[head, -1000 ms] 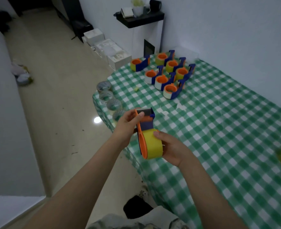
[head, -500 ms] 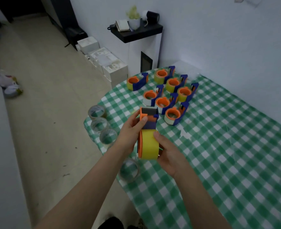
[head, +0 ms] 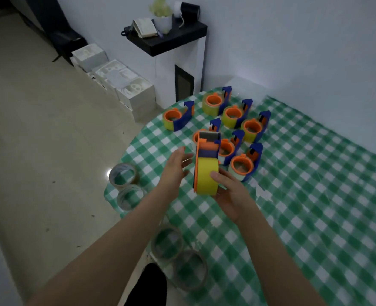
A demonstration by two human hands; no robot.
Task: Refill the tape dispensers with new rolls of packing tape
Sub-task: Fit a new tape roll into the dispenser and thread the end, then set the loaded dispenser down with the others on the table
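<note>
- The left hand (head: 175, 167) has let go of the dispenser (head: 206, 173). Its fingers are now spread, just beside it.
- The right hand (head: 229, 193) grips the dispenser above the bench (head: 315, 195). I think it is filled now.
- Other filled dispensers (head: 233, 115) crowd close behind.
- Clear rolls (head: 123, 173) wait at the bench edge.

The held dispenser (head: 206, 171) hides most of one table dispenser (head: 215, 125), also fingers of the right hand (head: 231, 195)
</note>
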